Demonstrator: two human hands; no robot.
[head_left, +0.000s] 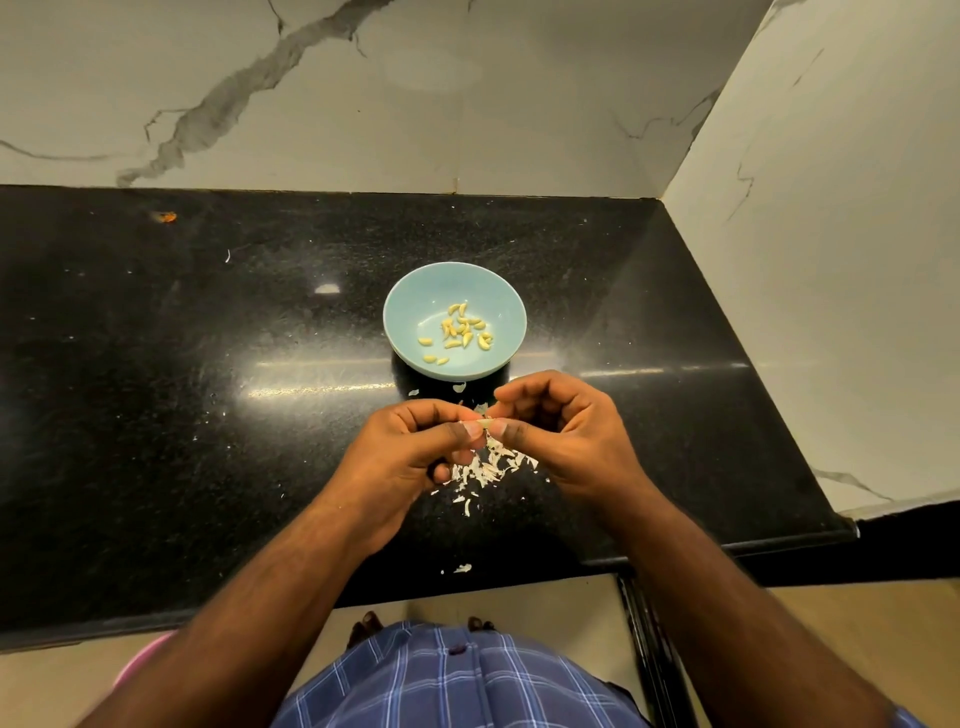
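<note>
A small pale garlic clove is pinched between the fingertips of both hands above the black counter. My left hand holds it from the left, and my right hand pinches it from the right, fingers curled. Just beyond the hands stands a light blue bowl with several peeled yellowish cloves in it. A heap of white papery peels lies on the counter under the hands.
The black granite counter meets a marble wall at the back and at the right. A stray peel lies near the front edge. An orange speck sits at the back left. Checked cloth and toes show below.
</note>
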